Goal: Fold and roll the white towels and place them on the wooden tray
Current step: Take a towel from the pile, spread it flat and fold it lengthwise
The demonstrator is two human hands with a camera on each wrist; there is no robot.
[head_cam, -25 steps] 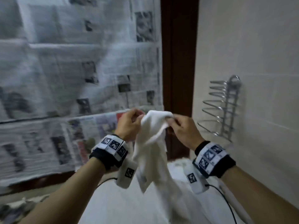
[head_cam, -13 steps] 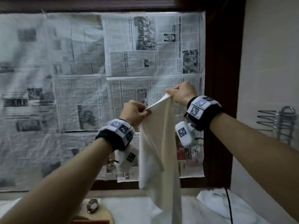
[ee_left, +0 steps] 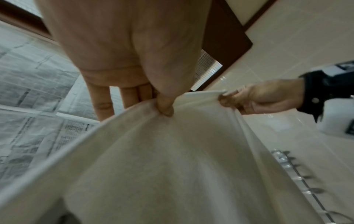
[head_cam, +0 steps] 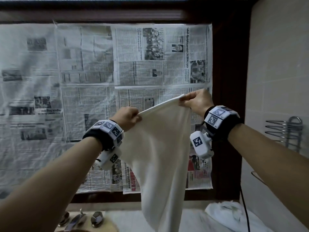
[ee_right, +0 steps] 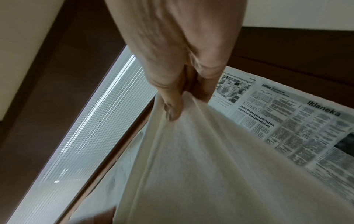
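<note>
Since half a second ago the two hands have drawn further apart, so the top edge of the towel (head_cam: 160, 148) now runs taut and slanted between them where it sagged in a narrow fold, and the cloth hangs broader. The left hand (head_cam: 127, 118) pinches one top corner, thumb pressed onto the cloth against curled fingers; the right hand (head_cam: 197, 101) pinches the other corner, higher and nearer the window frame (head_cam: 225, 114), fingers closed on the hem. The towel hangs in the air before the newspaper (head_cam: 100, 81) that covers the window, its lower end dropping to the bench (head_cam: 130, 220) at the bottom of the head view. Count: one towel held; one more heap of white cloth (head_cam: 224, 210) lying on the bench toward its right end, near the wall, how many towels in it I cannot tell; two hands, each with a marker wristband; one wire rack (head_cam: 286, 133) on the tiled wall at right; a few metal pieces (head_cam: 97, 219) at the bench's near left, too cropped to name
</note>
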